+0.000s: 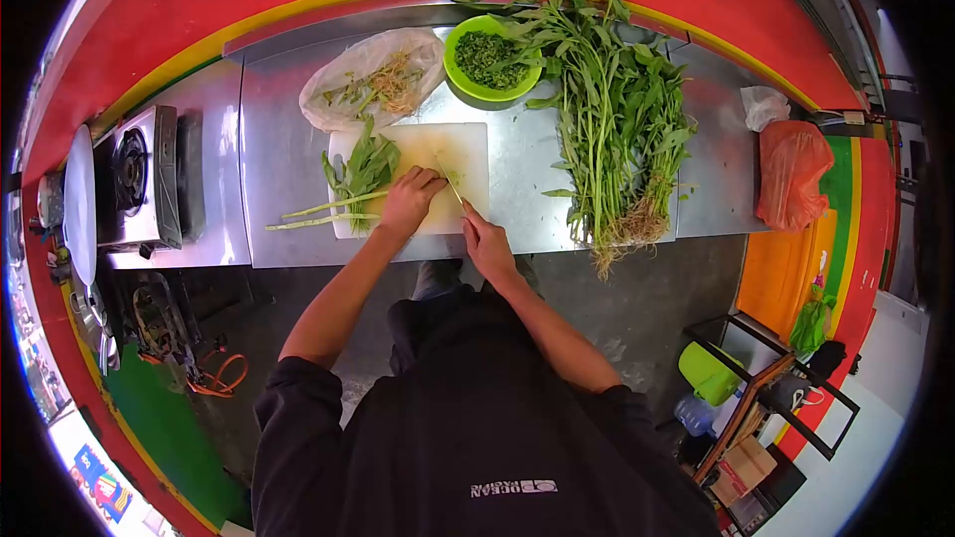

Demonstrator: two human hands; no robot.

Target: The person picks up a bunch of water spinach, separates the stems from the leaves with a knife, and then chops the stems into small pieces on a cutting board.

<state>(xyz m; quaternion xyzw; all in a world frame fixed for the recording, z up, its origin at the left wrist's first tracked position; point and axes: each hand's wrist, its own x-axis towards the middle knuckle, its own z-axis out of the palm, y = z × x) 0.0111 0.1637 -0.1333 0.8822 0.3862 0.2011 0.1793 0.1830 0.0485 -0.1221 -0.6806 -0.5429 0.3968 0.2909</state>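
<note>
My right hand point(481, 239) is closed round the handle of a knife point(454, 189), whose blade points up and left over the white cutting board point(468, 144). Beside the blade, my left hand point(410, 197) is closed, with its fingers pressed down on the board; what it holds is hidden under the fingers. Leafy stems point(366, 165) lie on the board's left part, their pale stalks reaching past its left edge. Behind the board stands a green bowl point(481, 91) of chopped greens. A clear plastic bag point(328, 96) with roots and trimmings is at its left.
A large bunch of leafy greens point(617, 129) with roots lies on the steel counter point(279, 169) at the right. Farther right are a red plastic bag point(793, 174) and a small white bag point(763, 107). A gas stove point(144, 179) stands at the left end.
</note>
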